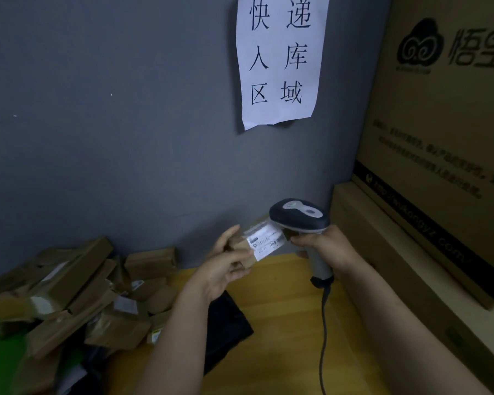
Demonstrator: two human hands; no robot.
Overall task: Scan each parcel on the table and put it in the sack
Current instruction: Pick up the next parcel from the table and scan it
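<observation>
My left hand grips a small brown cardboard parcel above the wooden table, with its white shipping label turned up and to the right. Just right of it, my right hand grips the handle of a dark blue and grey barcode scanner. The scanner's head hangs over the label's right edge. Its cable drops toward the table's front. A pile of several brown parcels lies on the table at the left. No sack is clearly in view.
A grey wall with a white paper sign stands behind the table. Large cardboard boxes are stacked at the right. A black bag lies under my left forearm, and something green shows at the bottom left.
</observation>
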